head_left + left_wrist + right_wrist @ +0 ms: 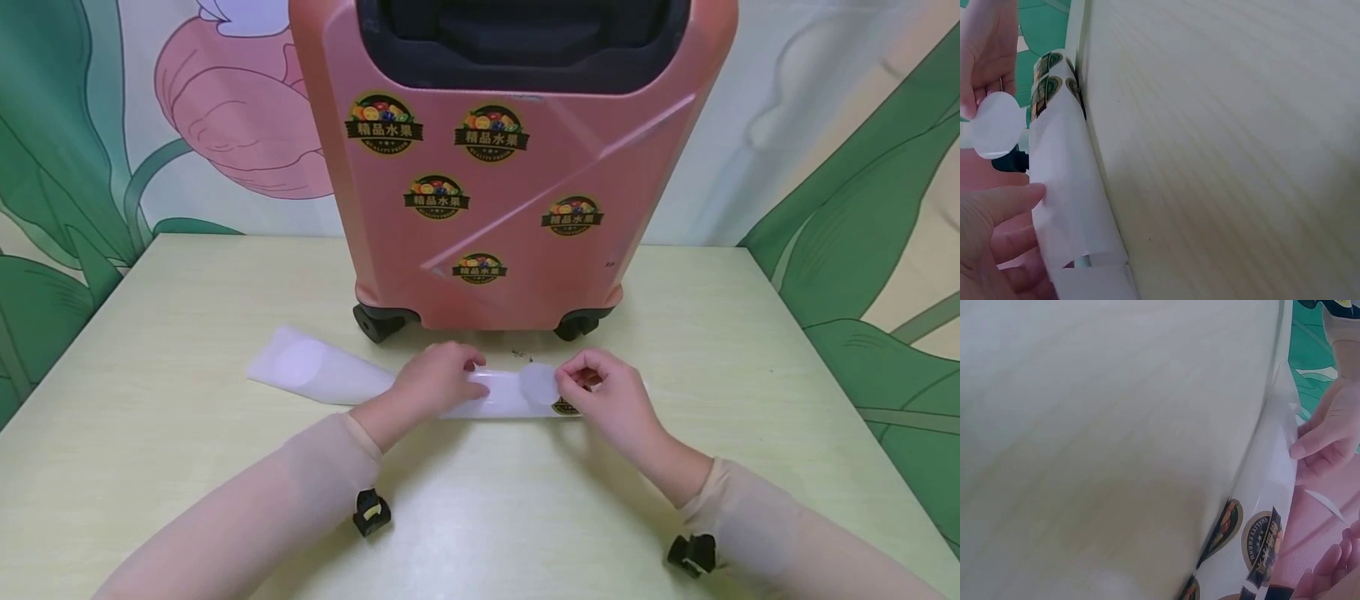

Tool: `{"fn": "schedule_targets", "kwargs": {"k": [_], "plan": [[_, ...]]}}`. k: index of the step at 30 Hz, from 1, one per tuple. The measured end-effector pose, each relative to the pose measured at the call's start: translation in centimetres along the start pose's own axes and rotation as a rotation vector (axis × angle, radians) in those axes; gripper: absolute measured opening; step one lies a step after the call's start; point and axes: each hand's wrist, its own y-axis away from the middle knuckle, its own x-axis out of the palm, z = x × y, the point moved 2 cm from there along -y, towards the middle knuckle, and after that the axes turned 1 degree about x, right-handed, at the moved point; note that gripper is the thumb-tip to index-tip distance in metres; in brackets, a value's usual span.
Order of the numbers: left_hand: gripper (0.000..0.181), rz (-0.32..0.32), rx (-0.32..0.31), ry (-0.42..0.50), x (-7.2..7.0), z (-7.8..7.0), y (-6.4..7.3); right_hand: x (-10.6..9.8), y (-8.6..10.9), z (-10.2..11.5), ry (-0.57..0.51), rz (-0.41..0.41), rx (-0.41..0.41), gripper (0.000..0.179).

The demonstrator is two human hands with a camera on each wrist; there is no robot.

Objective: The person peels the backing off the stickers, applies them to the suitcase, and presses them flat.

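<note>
A white strip of sticker sheet (495, 400) lies across the table in front of the suitcase, its left end (300, 364) fanning out wider. My left hand (438, 379) holds the strip near its middle, thumb on the near face (1019, 203) and fingers behind it. Between thumb and fingertips, my right hand (611, 400) pinches a round sticker (997, 125), its pale blank side showing. That sticker hangs over the strip's right part in the head view. Dark fruit-label stickers (1263, 544) remain on the strip's right end, partly hidden by my right hand in the head view.
A pink suitcase (517, 292) with black wheels (382, 323) stands at the table's back, several fruit labels (437, 197) stuck on its front. Behind it is a wall with painted leaves and flowers. Pale wood tabletop (495, 517) extends towards me.
</note>
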Motion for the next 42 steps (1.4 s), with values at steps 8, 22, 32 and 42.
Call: {"fn": "schedule_targets", "kwargs": {"k": [8, 22, 32, 42], "plan": [[0.017, -0.303, 0.226, -0.036, -0.8, -1.7, 1.9, 0.1, -0.2, 0.2, 0.007, -0.025, -0.034, 0.004], [0.023, -0.067, 0.076, 0.801, 0.1, -3.5, 2.6, 0.8, 0.1, 1.6, 0.094, -0.102, -0.345, 0.012], [0.021, -0.115, -0.083, 0.854, 0.3, -3.4, 2.2, 1.3, -0.1, 2.1, 0.281, -0.179, -0.634, 0.009], [0.015, -0.187, -0.036, 0.816, 0.0, -2.8, 1.9, 0.5, -0.7, 2.2, 0.196, -0.167, -0.504, 0.025]]}}
